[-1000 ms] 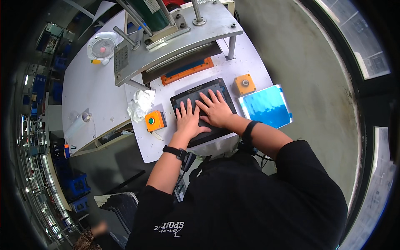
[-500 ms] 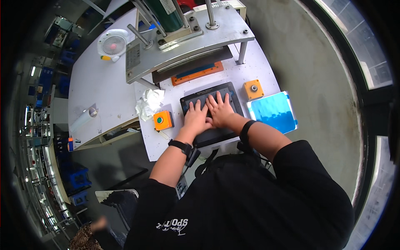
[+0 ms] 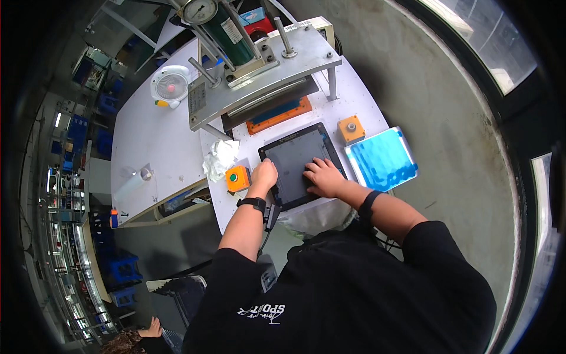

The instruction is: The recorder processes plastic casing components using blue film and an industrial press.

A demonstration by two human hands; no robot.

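Observation:
A flat black rectangular panel (image 3: 289, 161) with a grey middle and a dark border lies on the white table, tilted slightly in view. My left hand (image 3: 265, 175) is closed at the panel's left edge, its fingers curled and partly hidden. Across the panel's right half rests my right hand (image 3: 325, 179), fingers spread and touching the surface, holding nothing. Just left of my left hand stands an orange box with a green button (image 3: 238, 178). To the panel's right lies a white-edged sheet with blue film (image 3: 383, 158).
A metal press (image 3: 265, 65) on posts stands behind the panel, an orange-framed blue pad (image 3: 279, 115) beneath it. Another orange button box (image 3: 352, 130) is at the right. Crumpled white tissue (image 3: 221, 158) and a small fan (image 3: 171, 87) lie left. A co-worker's hand (image 3: 152, 328) shows lower left.
My hands have come apart: the left moved to the panel's left edge and curled, the right slid lower toward its right side. More of the grey surface shows. The view has shifted slightly.

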